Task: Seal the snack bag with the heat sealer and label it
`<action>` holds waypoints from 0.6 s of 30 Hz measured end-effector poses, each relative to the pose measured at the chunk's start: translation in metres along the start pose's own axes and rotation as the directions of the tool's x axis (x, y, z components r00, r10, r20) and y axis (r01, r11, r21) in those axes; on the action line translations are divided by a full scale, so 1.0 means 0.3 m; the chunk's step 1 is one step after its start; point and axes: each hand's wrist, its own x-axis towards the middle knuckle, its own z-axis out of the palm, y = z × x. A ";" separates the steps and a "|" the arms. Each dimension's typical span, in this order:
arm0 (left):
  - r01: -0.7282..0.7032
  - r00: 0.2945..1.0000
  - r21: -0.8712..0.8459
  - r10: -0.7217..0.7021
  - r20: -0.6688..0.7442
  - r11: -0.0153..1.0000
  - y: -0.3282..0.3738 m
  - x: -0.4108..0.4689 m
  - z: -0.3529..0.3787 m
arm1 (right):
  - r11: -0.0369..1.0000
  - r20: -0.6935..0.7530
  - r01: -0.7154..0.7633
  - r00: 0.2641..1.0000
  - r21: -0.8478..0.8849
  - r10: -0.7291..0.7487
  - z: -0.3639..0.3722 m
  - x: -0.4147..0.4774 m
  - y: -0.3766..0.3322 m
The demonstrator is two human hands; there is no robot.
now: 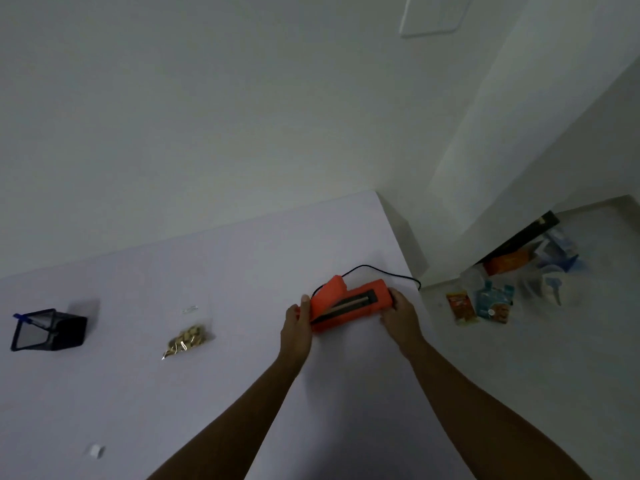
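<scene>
I see both hands on the orange heat sealer (pixel 349 303), which sits on the white table (pixel 207 393) near its far right corner. The left hand (pixel 297 332) cups the sealer's left end: its thumb stands up against the raised lid, and the rest of its fingers (pixel 304 308) curl round the end of the body, closed on it rather than spread. The right hand (pixel 401 315) grips the opposite end, fingers wrapped over the right edge of the base and pressed against it. So each hand is clasped on the sealer, one at each end.

The sealer's lid is tilted up at the left, hinged open, and I can make out the dark sealing strip running along the base beneath it. A black cord (pixel 377 270) loops from the back of the sealer toward the table's edge.

The snack bag (pixel 188 336), clear with pale brown pieces inside, lies flat on the table well to the left of the sealer, apart from both hands. Farther left stands a black mesh pen holder (pixel 48 329) with a blue pen in it. A small white roll (pixel 96 451) lies near the front edge at the left; I cannot tell what it is.

Beyond the table's right edge, assorted packets (pixel 485 303) lie on the floor.
</scene>
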 end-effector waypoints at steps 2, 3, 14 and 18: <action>-0.034 0.999 0.005 0.034 -0.032 0.999 0.047 0.062 -0.031 | 0.999 0.048 0.035 0.998 -0.011 -0.035 0.036 0.046 -0.056; -0.052 0.998 0.012 0.052 -0.040 0.999 0.073 0.091 -0.048 | 0.999 0.069 0.043 0.997 -0.024 -0.041 0.050 0.069 -0.084; -0.049 0.999 0.237 0.043 0.033 0.970 0.162 0.195 -0.133 | 0.966 0.224 0.129 0.971 -0.224 -0.078 0.076 0.103 -0.193; -0.076 0.997 0.354 0.060 0.057 0.932 0.178 0.169 -0.188 | 0.935 0.263 0.106 0.965 -0.338 -0.014 0.012 0.113 -0.242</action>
